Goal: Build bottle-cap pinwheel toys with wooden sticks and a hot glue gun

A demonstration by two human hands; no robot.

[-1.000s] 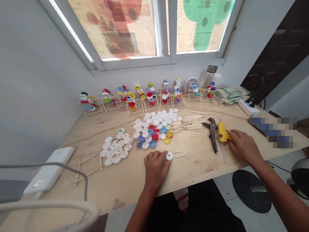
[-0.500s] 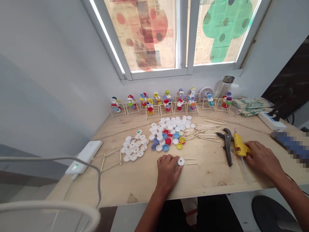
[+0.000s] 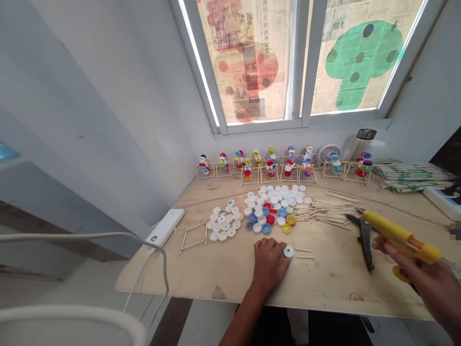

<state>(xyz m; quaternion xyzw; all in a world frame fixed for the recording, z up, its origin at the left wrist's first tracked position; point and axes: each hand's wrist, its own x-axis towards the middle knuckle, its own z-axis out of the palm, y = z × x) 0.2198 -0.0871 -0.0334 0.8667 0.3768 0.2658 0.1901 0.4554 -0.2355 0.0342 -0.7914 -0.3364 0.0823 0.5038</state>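
My left hand (image 3: 271, 263) rests on the wooden table with its fingers closed on a white cap (image 3: 288, 252) that has a small hole in its middle. Two short sticks (image 3: 304, 253) lie just right of that cap. In my right hand (image 3: 421, 274) is a yellow glue gun (image 3: 403, 235), raised above the table with its nozzle toward the left. Black-handled pliers (image 3: 366, 244) lie left of the glue gun. Beyond my left hand are white caps (image 3: 224, 225) and coloured caps (image 3: 270, 219), with a pile of sticks (image 3: 324, 210) to their right.
Stick stands with coloured caps (image 3: 270, 168) line the wall. A square stick frame (image 3: 194, 238) and a white power bank (image 3: 166, 228) lie at the left. A bottle (image 3: 363, 144), small fan (image 3: 329, 154), bagged sticks (image 3: 410, 175) and power strip (image 3: 444, 202) sit at the back right.
My right hand has lifted the glue gun off the table and turned it toward the left. The view has shifted, while my left hand stays on the white cap.
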